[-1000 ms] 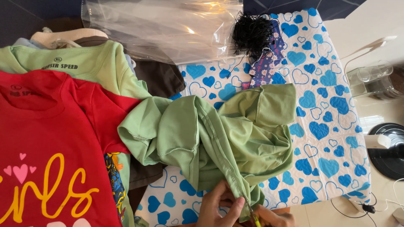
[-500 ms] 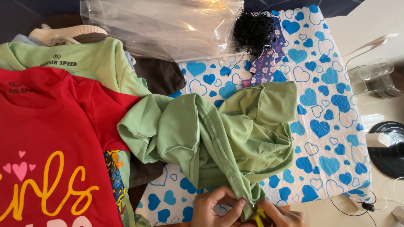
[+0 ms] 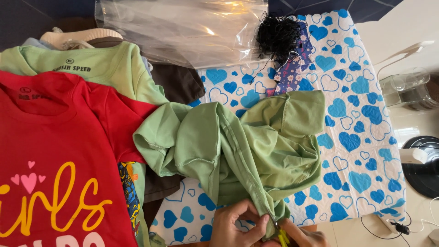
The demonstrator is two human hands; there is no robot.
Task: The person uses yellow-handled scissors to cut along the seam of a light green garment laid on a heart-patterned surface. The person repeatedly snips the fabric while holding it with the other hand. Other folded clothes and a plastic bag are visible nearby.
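Since a second ago both hands have crept up the seam and closed tighter on it; the left hand (image 3: 238,224) at six o'clock has its fingers (image 3: 261,219) pinched narrow on the hem of the green garment (image 3: 238,151); the right hand (image 3: 302,235) grips small yellow-handled scissors (image 3: 282,237), fingers curled shut about them, touching the same hem; the garment lies crumpled mid-counter on the heart-print cloth (image 3: 356,137); a red shirt (image 3: 59,160) lies at nine o'clock, a clear plastic bag (image 3: 183,27) at twelve.
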